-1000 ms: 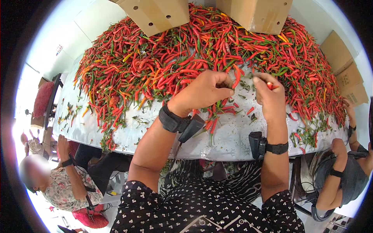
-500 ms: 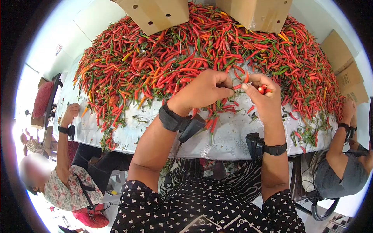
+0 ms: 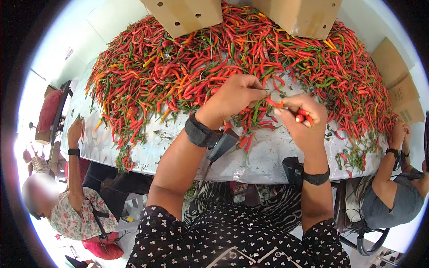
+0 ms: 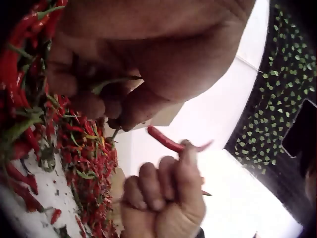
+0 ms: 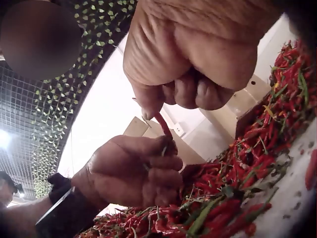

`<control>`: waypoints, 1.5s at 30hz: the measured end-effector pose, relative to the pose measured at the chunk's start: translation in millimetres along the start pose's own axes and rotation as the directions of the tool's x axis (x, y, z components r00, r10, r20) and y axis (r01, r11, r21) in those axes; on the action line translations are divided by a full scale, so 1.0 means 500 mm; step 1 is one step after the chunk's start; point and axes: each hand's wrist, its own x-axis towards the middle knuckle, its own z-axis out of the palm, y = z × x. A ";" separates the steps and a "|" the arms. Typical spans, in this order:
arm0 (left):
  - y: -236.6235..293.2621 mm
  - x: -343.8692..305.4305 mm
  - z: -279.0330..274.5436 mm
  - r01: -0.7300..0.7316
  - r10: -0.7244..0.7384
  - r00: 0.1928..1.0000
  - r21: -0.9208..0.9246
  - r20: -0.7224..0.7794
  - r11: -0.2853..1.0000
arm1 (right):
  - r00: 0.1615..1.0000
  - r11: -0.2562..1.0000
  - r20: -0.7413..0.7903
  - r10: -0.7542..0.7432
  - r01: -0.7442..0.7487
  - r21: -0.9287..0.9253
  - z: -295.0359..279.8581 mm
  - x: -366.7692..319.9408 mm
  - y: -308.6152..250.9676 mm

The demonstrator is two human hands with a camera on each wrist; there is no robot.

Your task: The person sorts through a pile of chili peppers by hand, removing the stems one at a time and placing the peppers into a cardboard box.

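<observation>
My left hand (image 3: 232, 98) has its thumb and fingertips together over the table; in the left wrist view it pinches a thin green stem (image 4: 116, 135). Close beside it, my right hand (image 3: 304, 120) holds a red chili (image 4: 166, 140) between thumb and forefinger. Its curled fingers also keep several red chilies (image 3: 304, 112) in the palm, their blunt ends showing. In the right wrist view the pinched chili (image 5: 163, 125) points towards the left fingertips. Loose chilies with green stems (image 3: 250, 140) lie on the table beneath the hands.
A broad heap of red chilies (image 3: 178, 67) covers the far side of the table (image 3: 178, 156). Two cardboard boxes (image 3: 192, 20) stand at its back. One person (image 3: 82, 214) sits at left, another (image 3: 389, 192) at right, both with hands at the table.
My right hand moved left towards the left hand, then slightly down, with a red chili at its fingertips. My left hand has risen a little. The left person's hand reached the table's edge.
</observation>
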 end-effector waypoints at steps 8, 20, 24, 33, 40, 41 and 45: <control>-0.001 -0.002 -0.001 -0.123 0.139 0.984 -0.143 0.111 0.982 | 0.925 0.662 0.057 0.377 -0.311 0.682 -0.007 0.008 0.052; -0.011 0.002 0.004 -0.225 0.242 0.964 -0.148 0.108 0.963 | 0.882 0.475 0.124 0.454 -0.358 0.804 -0.011 0.013 0.060; -0.014 0.001 -0.009 -0.243 0.232 0.970 0.191 0.079 0.951 | 0.831 0.281 0.226 0.508 -0.408 0.869 -0.020 0.015 0.077; -0.041 -0.014 -0.027 -0.194 0.101 0.981 0.884 0.166 0.425 | 0.752 0.320 0.280 0.597 -0.543 0.776 -0.020 0.015 0.073; -0.024 -0.014 -0.034 -0.277 0.151 0.960 0.708 0.237 0.650 | 0.790 0.361 0.352 0.501 -0.561 0.745 -0.014 0.009 0.084; -0.013 -0.014 -0.036 -0.262 0.143 0.961 0.618 0.235 0.741 | 0.792 0.362 0.349 0.501 -0.558 0.747 -0.013 0.010 0.081; 0.005 -0.016 -0.036 -0.227 0.157 0.967 0.396 0.201 0.890 | 0.761 0.412 0.334 0.557 -0.602 0.684 -0.008 0.011 0.067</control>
